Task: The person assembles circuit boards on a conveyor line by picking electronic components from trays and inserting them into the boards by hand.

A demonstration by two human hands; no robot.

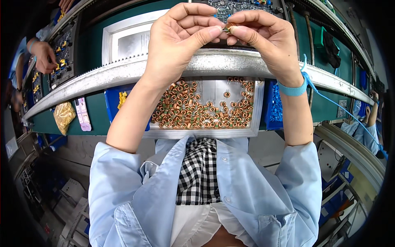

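A small copper-wound ring coil [231, 26] is held up between my hands, beyond the metal rail. My right hand [265, 37] pinches its body between thumb and fingers. My left hand [181, 35] is closed at the thin wire leads on the coil's left side, thumb and index fingertip pressed together. Just behind my fingers lies a populated circuit board [242, 6], partly covered by them. Below my wrists, a metal tray [258, 111] holds many similar coils [197, 113], thickest toward its left and near sides.
A silver rail [123, 61] crosses under my wrists. Blue bins with yellow parts [122, 99] and blue parts [275, 103] flank the tray. A blue wrist strap [293, 88] trails a cord rightward. At left are a bag of yellow parts [64, 115] and another person's hand [44, 55].
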